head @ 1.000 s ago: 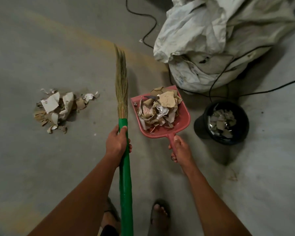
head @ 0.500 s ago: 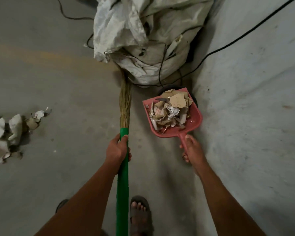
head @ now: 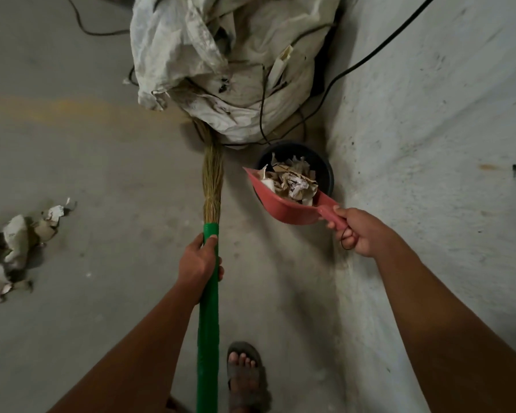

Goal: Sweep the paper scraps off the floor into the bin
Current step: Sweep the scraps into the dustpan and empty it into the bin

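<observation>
Two heaps of paper scraps matter here: one load (head: 291, 181) sits in the red dustpan (head: 283, 208), the other pile (head: 11, 248) lies on the floor (head: 102, 162) far to the left. A second ago the dustpan was level beside the broom; half a second ago it was over the black bin; now it is tipped on its side above the black bin (head: 325, 171), its mouth turned toward the opening, so the scraps look about to slide in. The right hand (head: 356, 231) grips the dustpan's handle, fingers curled round it. The left hand (head: 198, 263) is closed around the green handle of the broom (head: 212, 186), whose bristles point toward the crumpled white sack (head: 221, 70). This load is nearly emptied, I judge, but the left pile still needs sweeping up
</observation>
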Available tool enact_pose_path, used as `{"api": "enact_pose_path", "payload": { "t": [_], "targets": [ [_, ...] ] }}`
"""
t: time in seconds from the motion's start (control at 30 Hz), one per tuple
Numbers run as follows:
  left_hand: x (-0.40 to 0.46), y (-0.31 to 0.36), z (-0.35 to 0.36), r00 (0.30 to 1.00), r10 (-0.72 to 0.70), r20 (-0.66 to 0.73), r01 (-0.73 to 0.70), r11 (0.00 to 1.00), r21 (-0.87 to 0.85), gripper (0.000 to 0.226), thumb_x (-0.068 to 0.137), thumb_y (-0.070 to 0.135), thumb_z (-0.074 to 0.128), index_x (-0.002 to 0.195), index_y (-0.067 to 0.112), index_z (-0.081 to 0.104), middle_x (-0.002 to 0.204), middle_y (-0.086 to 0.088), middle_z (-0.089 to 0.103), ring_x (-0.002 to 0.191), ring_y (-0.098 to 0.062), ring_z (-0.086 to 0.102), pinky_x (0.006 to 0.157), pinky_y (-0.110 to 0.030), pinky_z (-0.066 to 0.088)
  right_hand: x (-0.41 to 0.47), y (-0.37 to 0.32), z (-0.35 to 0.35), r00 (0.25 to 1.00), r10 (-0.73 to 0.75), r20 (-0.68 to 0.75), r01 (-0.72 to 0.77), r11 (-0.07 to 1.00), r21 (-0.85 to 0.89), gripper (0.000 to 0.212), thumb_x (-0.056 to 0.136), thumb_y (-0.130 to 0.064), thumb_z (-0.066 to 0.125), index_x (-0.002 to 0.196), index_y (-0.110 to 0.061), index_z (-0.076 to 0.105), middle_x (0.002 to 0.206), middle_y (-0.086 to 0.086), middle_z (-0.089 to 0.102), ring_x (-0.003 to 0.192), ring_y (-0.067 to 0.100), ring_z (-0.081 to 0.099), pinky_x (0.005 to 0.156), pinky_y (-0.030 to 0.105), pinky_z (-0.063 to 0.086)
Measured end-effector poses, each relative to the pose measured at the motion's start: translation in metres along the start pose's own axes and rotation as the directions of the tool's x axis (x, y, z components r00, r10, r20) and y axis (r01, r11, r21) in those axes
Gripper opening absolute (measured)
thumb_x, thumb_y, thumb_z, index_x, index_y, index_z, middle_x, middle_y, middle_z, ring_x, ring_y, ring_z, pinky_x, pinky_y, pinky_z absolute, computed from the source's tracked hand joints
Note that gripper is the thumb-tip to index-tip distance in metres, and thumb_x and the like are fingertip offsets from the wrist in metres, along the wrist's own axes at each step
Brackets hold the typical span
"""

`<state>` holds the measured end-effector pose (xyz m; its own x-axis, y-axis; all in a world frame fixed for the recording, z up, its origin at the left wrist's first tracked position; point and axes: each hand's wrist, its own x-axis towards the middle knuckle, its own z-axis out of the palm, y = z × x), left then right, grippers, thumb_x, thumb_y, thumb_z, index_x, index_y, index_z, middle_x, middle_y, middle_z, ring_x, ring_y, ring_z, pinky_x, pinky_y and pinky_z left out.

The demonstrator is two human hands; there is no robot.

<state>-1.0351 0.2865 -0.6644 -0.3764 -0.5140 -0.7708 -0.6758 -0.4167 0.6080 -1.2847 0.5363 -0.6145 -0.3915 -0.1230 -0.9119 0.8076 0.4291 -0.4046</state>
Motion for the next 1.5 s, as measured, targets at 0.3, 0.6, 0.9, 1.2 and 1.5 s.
{"api": "enact_pose_path", "payload": {
  "t": [0.3, 0.6, 0.9, 1.2, 1.5],
  "targets": [
    [0.006, 0.006, -0.002, 1.000, -0.018, -0.001, 0.018, 1.000, 0.015, 0.052, 0.111, 0.034, 0.052, 0.160, 0.016, 0.044, 0.087, -0.017, 0.064, 0.061, -0.022, 0.062, 0.050, -0.032, 0.055, -0.006, 0.010, -0.020, 0.983, 0.074, 0.168, -0.099, 0.984, 0.148, 0.044, 0.111, -0.035, 0.041, 0.135, -0.005, 0.064, 0.069, -0.003, 0.049, 0.040, -0.001, 0.027, 0.030, 0.015, 0.019],
    [0.007, 0.013, 0.008, 1.000, -0.017, 0.000, 0.017, 0.999, 0.029, 0.051, 0.111, 0.035, 0.051, 0.159, 0.018, 0.045, 0.087, -0.018, 0.064, 0.061, -0.023, 0.062, 0.048, -0.031, 0.053, -0.009, 0.028, -0.022, 0.970, 0.083, 0.228, -0.144, 0.954, 0.263, 0.047, 0.111, -0.036, 0.040, 0.138, -0.004, 0.063, 0.070, -0.005, 0.048, 0.038, 0.000, 0.031, 0.028, 0.015, 0.020],
    [0.004, 0.012, 0.010, 1.000, -0.030, 0.005, 0.030, 0.999, 0.019, 0.053, 0.112, 0.034, 0.051, 0.162, 0.020, 0.041, 0.087, -0.017, 0.063, 0.063, -0.023, 0.061, 0.050, -0.033, 0.054, -0.019, 0.029, -0.018, 0.972, 0.091, 0.218, -0.152, 0.948, 0.281, 0.047, 0.112, -0.034, 0.040, 0.137, -0.003, 0.063, 0.070, -0.004, 0.047, 0.037, 0.000, 0.031, 0.029, 0.015, 0.021],
    [0.003, 0.013, 0.002, 1.000, -0.028, 0.004, 0.028, 0.999, 0.026, 0.052, 0.111, 0.035, 0.051, 0.160, 0.018, 0.044, 0.086, -0.017, 0.064, 0.060, -0.022, 0.062, 0.049, -0.031, 0.054, -0.053, 0.016, -0.019, 0.957, 0.095, 0.274, -0.180, 0.936, 0.302, 0.046, 0.110, -0.033, 0.042, 0.135, -0.002, 0.066, 0.073, -0.004, 0.042, 0.039, 0.000, 0.031, 0.028, 0.014, 0.022],
    [-0.001, 0.011, -0.003, 0.999, -0.031, 0.011, 0.031, 0.999, 0.012, 0.048, 0.112, 0.033, 0.051, 0.157, 0.016, 0.048, 0.085, -0.017, 0.062, 0.059, -0.023, 0.060, 0.047, -0.031, 0.053, -0.089, 0.017, 0.006, 0.955, 0.091, 0.282, -0.169, 0.948, 0.268, 0.047, 0.110, -0.033, 0.042, 0.132, 0.000, 0.068, 0.069, -0.003, 0.042, 0.039, -0.001, 0.029, 0.031, 0.013, 0.018]
  ]
}}
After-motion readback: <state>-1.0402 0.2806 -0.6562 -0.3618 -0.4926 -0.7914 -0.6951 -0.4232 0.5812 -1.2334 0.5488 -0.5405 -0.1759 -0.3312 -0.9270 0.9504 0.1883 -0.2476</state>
